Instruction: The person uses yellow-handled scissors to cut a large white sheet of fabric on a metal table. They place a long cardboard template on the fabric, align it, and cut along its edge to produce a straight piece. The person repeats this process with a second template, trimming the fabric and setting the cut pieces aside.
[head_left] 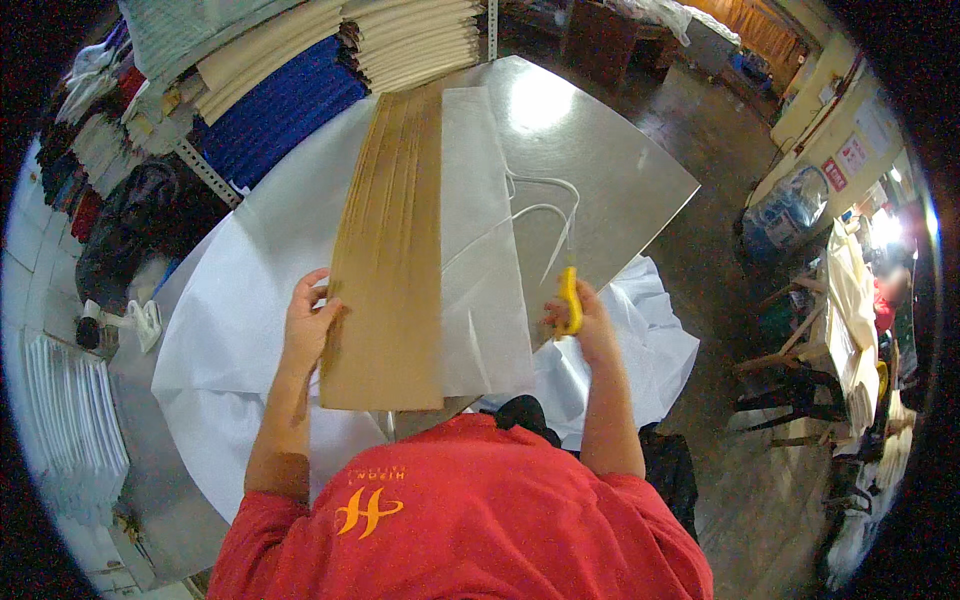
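A long, creased brown cardboard strip [390,250] lies lengthwise in front of me, on white cloth over the table. My left hand [314,315] grips its left edge, thumb on top and fingers at the side. Along its right side runs a translucent whitish sheet [485,250]. In my right hand [585,318] are yellow-handled scissors [570,300], held upright with the thin blades pointing away from me, right of the sheet. Just beyond the blades, narrow white strips [550,185] curl over the metal tabletop. The fingers of my right hand are partly hidden by the handle.
White cloth [230,320] spreads across the metal table [610,150] and hangs over its right side. Stacks of folded blue [285,110] and cream fabric [415,45] stand at the far left. On the right are a chair [790,395] and a cloth-covered table [850,320].
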